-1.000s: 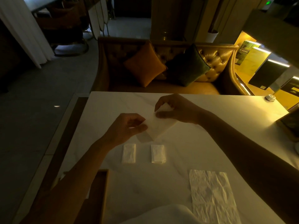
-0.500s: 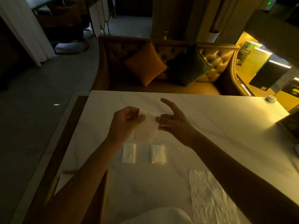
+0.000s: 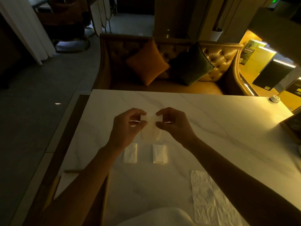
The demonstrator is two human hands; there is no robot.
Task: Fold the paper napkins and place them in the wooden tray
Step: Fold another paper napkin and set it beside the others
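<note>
A white paper napkin (image 3: 151,128) hangs above the middle of the table, folded narrow. My left hand (image 3: 128,126) pinches its top left edge and my right hand (image 3: 172,124) pinches its top right edge. Two folded napkins lie flat just below my hands: one on the left (image 3: 130,153), one on the right (image 3: 160,154). An unfolded napkin (image 3: 208,196) lies flat near the table's front right, partly under my right forearm. The wooden tray (image 3: 53,186) shows only as a rim at the front left, mostly hidden by my left arm.
The white marble table (image 3: 211,121) ends at a tufted sofa with an orange cushion (image 3: 146,64) and a green cushion (image 3: 192,66). A small round white object (image 3: 275,98) sits at the far right corner. A dark object (image 3: 293,124) stands at the right edge.
My right hand has closed onto the napkin's right edge. Both hands now hold the napkin level by its top, and it hangs narrower than before.
</note>
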